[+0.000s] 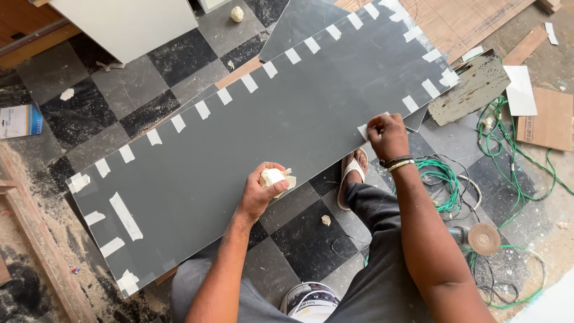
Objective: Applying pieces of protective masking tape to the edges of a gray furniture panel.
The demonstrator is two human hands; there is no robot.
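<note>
Two hands at near edge of grey panel (263, 119): left hand (260, 191) closed round wad of tape (274, 177), right hand (387, 136) pinching tape strip (366, 128). Lying flat on floor, long axis from lower left to upper right. Blue-white packet (19, 119) far left; white can (310, 302) below.

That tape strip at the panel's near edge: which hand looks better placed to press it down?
Probably the right hand: its fingertips are already on the tape strip at the panel edge. The left hand is busy gripping a wad of tape.
</note>
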